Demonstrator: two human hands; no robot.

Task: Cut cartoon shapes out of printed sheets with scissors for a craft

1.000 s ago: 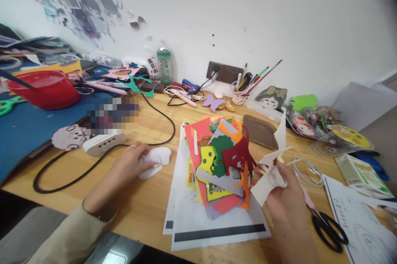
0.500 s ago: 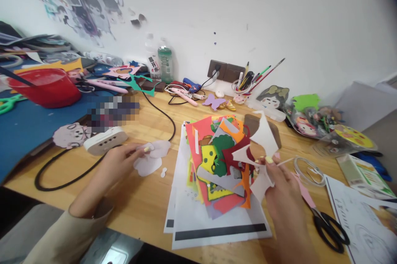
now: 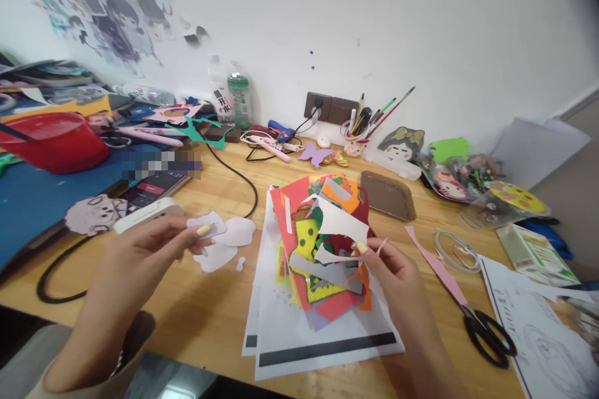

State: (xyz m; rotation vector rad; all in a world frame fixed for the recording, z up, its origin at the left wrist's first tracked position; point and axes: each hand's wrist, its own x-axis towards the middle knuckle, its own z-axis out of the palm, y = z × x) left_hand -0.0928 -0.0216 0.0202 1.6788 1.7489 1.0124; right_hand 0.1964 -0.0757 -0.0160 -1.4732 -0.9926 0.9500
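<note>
My left hand [image 3: 161, 243] pinches a small white paper cutout [image 3: 211, 224] with a thin dark outline. Just beyond it on the wooden desk lie white paper pieces [image 3: 238, 231], along with a tiny white piece [image 3: 241, 263]. Between thumb and fingers, my right hand [image 3: 388, 265] grips a curved white paper scrap [image 3: 344, 218], held over the pile. That pile of coloured paper scraps [image 3: 306, 233], in red, yellow, green, grey and orange, rests on white printed sheets [image 3: 327, 349]. Black-handled scissors [image 3: 489, 336] lie right of my right hand, beside a pink paper strip [image 3: 437, 265].
A brown tray [image 3: 387, 195] sits behind the pile. Farther left are a phone [image 3: 161, 183], a white power strip [image 3: 152, 211] and a red container [image 3: 58, 140]. A pen holder [image 3: 355, 130] stands by the wall; a coiled white cable [image 3: 456, 252] and a box [image 3: 536, 255] are at right.
My left hand has lifted the small outlined cutout off the other white pieces. My right hand has moved left with the white scrap, which has turned over the pile. The view has shifted slightly.
</note>
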